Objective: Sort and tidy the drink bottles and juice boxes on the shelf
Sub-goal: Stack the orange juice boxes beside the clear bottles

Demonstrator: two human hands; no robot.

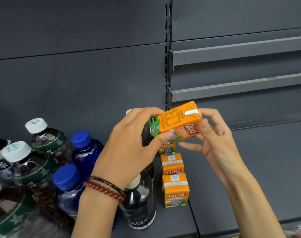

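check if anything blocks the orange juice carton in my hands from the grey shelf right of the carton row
Nothing visible does. Left hand and right hand hold the orange juice carton above the carton row; the grey shelf right of it is bare.

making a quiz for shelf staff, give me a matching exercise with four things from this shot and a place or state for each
1. held juice box
2. front juice box
3. white-capped bottle
4. soda bottle

A. black label, beside the orange row
B. tilted sideways, gripped by left hand and right hand
C. green label, left side
D. upright on the shelf, front of the orange row

Pairs: 1-B, 2-D, 3-C, 4-A
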